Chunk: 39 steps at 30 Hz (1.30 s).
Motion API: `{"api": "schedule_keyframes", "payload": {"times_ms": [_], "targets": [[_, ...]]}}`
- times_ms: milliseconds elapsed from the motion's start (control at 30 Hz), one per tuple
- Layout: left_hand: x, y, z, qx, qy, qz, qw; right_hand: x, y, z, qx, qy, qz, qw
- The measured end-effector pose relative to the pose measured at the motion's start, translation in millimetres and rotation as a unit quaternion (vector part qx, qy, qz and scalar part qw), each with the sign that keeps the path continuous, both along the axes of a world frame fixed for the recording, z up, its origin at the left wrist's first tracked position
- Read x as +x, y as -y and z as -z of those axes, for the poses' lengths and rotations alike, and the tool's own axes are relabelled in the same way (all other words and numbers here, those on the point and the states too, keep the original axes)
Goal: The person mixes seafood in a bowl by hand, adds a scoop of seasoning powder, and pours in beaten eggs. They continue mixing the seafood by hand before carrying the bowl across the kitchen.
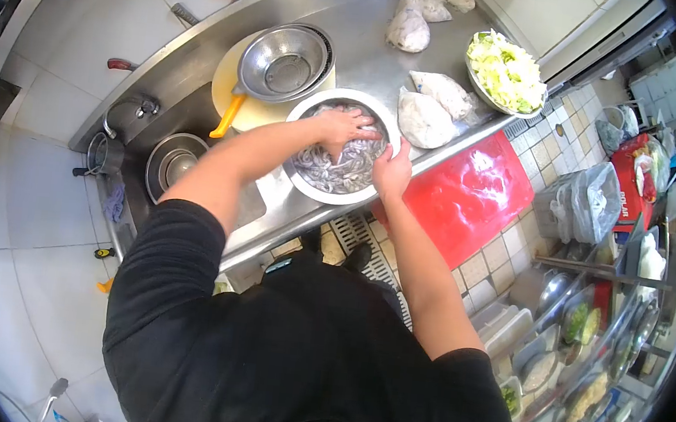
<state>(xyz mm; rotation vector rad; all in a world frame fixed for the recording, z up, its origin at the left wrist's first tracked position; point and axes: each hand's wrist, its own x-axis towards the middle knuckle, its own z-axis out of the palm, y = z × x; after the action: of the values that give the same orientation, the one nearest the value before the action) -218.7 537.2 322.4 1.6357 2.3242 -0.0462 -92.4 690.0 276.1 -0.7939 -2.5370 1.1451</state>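
A white-rimmed round bowl point(304, 184) stands at the front edge of the steel counter. It holds a heap of grey-white, stringy pieces point(334, 171) that look like squid or octopus tentacles. My left hand point(348, 130) reaches over the bowl and lies on the heap, fingers stretched out and apart, the thumb pointing down into the pieces. At the bowl's right side, my right hand point(392, 170) grips the rim, its fingers partly hidden.
Behind the bowl, a metal colander point(284, 61) rests on a round, pale-yellow board point(225, 76), beside a yellow handle point(228, 115). Filled plastic bags point(427, 121) and a bowl of chopped lettuce point(505, 72) stand to the right. Left is a sink with a metal bowl point(163, 161); below right, a red surface point(471, 196).
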Motion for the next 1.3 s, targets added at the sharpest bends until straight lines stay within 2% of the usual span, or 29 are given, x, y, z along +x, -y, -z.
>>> {"api": "schedule_keyframes", "payload": {"times_ms": [33,67,167,267,300,400,500,600,700,767,833,900,933,1033,1100,1167,1233,1300], "targets": [[-1.7,-3.7,16.1,-0.003,0.012,-0.020,1.000,-0.4,0.3,0.6,-0.001,0.002,0.000,1.000],[2.9,-9.9,34.2,-0.004,0.003,-0.089,0.996,-1.2,0.3,0.6,0.000,-0.002,0.002,1.000],[-0.2,-30.3,98.1,0.030,0.096,-0.299,0.949,0.7,1.4,1.6,-0.003,-0.006,0.006,1.000],[-37.5,-36.1,182.5,0.006,0.147,-0.389,0.909,1.2,0.3,-0.9,-0.008,-0.004,0.007,1.000],[-42.9,-36.6,187.6,0.001,0.162,-0.405,0.900,2.0,0.7,-1.5,-0.007,-0.001,0.006,1.000],[-34.5,-27.4,152.4,-0.001,0.230,-0.428,0.874,-0.1,1.7,-5.0,-0.010,0.011,0.011,1.000],[-3.4,-4.8,85.8,0.004,0.307,-0.448,0.840,3.4,2.6,-7.5,-0.025,0.015,0.013,0.999],[28.5,15.0,16.6,-0.039,0.314,-0.413,0.854,2.7,0.8,-1.2,-0.031,-0.003,0.011,0.999],[41.2,16.1,-32.3,-0.164,0.213,-0.268,0.925,4.3,-0.3,-8.3,-0.042,0.006,0.010,0.999],[39.0,9.0,-46.8,-0.212,0.170,-0.203,0.941,4.3,0.1,-9.6,-0.048,0.011,0.011,0.999],[61.0,16.1,-58.2,-0.067,0.001,-0.141,0.988,2.7,0.0,-5.8,-0.045,0.005,0.009,0.999],[52.4,7.4,-52.3,-0.083,-0.020,-0.088,0.992,0.7,0.4,-0.9,-0.040,-0.009,0.008,0.999],[46.0,-1.1,-46.8,-0.090,-0.029,-0.060,0.994,0.5,-1.0,2.1,-0.036,-0.014,0.010,0.999],[28.3,-18.9,-8.4,-0.088,0.009,-0.098,0.991,0.1,-1.9,1.9,-0.049,0.005,0.010,0.999],[8.8,-31.7,62.5,-0.054,0.050,-0.224,0.972,0.2,-2.1,2.8,-0.055,0.010,0.020,0.998],[-15.9,-35.7,145.7,-0.004,0.053,-0.284,0.957,-1.6,-3.2,8.8,-0.065,0.014,0.021,0.998],[-10.1,-44.0,149.0,-0.036,0.047,-0.451,0.891,0.2,-2.6,-1.9,-0.046,0.026,0.017,0.998],[-50.0,-32.7,181.0,-0.104,0.102,-0.346,0.927,0.0,-1.6,-5.5,-0.050,0.036,0.022,0.998]]}}
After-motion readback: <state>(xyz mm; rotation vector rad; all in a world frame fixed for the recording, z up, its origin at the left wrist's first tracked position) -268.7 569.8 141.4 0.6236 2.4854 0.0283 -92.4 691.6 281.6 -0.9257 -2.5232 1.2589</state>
